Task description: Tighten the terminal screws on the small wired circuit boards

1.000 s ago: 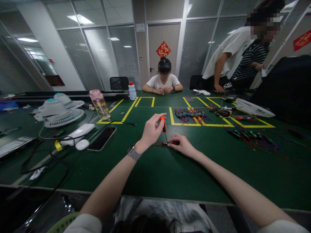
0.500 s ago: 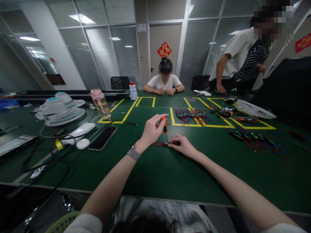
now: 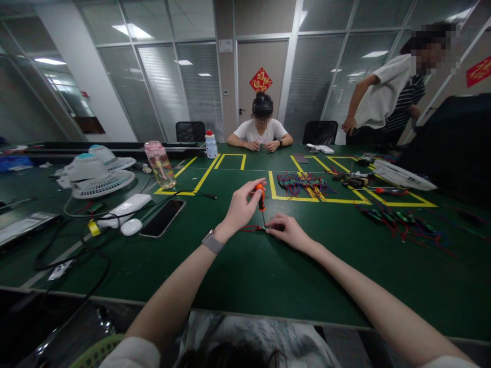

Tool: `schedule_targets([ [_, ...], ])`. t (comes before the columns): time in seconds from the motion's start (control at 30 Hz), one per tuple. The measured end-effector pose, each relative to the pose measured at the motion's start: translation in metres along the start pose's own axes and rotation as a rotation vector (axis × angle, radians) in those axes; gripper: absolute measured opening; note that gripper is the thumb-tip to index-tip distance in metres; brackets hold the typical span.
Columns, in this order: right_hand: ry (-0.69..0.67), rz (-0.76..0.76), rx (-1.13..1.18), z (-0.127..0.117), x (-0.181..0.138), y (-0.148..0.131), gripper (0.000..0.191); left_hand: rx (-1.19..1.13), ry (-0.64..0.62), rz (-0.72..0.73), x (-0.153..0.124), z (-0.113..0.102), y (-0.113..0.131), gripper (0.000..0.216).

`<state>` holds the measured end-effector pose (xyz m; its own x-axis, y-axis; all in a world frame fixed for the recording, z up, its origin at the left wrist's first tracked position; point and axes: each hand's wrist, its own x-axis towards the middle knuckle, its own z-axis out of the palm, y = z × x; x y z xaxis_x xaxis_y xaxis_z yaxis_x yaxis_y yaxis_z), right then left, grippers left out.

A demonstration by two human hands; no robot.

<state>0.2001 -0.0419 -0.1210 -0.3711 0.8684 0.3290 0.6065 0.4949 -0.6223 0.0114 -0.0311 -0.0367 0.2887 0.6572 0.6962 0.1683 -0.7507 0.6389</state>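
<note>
My left hand (image 3: 241, 204) is closed around the top of an orange and black screwdriver (image 3: 261, 199), thumb and fingers at its handle. The screwdriver stands nearly upright, and its thin shaft reaches down to a small circuit board (image 3: 263, 227) with red wires on the green table. Low over the tabletop, my right hand (image 3: 289, 231) pinches the right end of that board between its fingertips, which partly cover it. Red wires (image 3: 249, 228) trail off to the left of the board.
A phone (image 3: 163, 218), a white earbud case (image 3: 131, 227) and cables lie to the left, near a pink-lided bottle (image 3: 160, 166) and white fans (image 3: 100, 176). Wired boards (image 3: 305, 184) sit inside yellow tape; more boards (image 3: 402, 222) lie right. A person sits opposite; others stand at the right.
My hands and the screwdriver stay almost in place. At the far right, the standing person in white has lifted a hand off the table and shifted to the right.
</note>
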Motion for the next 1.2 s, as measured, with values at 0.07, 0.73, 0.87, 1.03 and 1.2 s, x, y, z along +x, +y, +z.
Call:
schedule_targets([
  [0.07, -0.001, -0.003, 0.004, 0.0002, 0.0001, 0.0006, 0.016, -0.068, 0.024, -0.039, 0.0003, 0.0013, -0.0029, 0.030],
  [0.73, -0.002, 0.012, 0.007, -0.0005, -0.0005, -0.0002, 0.017, -0.229, 0.055, -0.158, 0.0053, -0.0005, -0.0047, 0.019],
  [0.87, -0.004, 0.002, 0.000, -0.0001, 0.0000, 0.0006, 0.018, -0.272, 0.004, -0.133, 0.0051, -0.0003, -0.0028, 0.025],
  [1.03, -0.001, -0.002, 0.003, 0.0001, 0.0001, 0.0018, 0.018, -0.362, -0.030, -0.149, 0.0042, 0.0015, -0.0004, 0.027],
  [1.2, -0.003, 0.004, 0.010, -0.0003, -0.0001, 0.0009, 0.018, -0.183, 0.070, -0.121, 0.0029, 0.0032, 0.0006, 0.014],
])
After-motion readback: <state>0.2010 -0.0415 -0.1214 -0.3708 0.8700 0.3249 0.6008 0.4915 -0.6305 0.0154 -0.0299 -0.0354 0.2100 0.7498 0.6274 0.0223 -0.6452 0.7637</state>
